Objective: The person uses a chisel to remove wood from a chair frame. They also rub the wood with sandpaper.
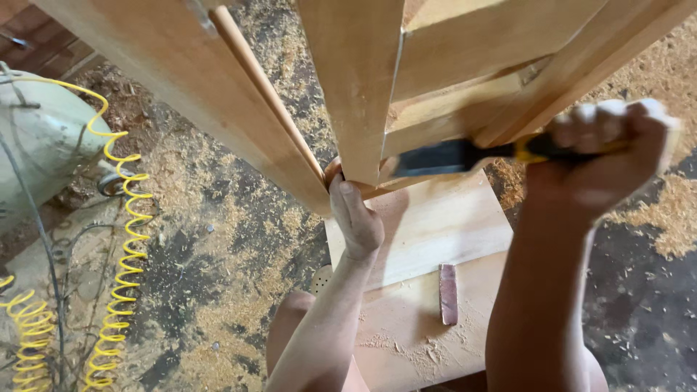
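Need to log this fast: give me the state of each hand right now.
Left hand: pressed against the bottom of the wooden frame; whether it is closed cannot be told.
Right hand: closed on the chisel, blade at the frame joint.

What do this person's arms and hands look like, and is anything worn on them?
Both forearms are bare, with no sleeves in view. The left hand and right hand wear no gloves, and no rings, watch or bands show. Pale dust coats the right hand's knuckles.

yellow coiled hose (127, 239) | green tank (43, 138) | sawdust floor (218, 239) | sanding strip (449, 292)
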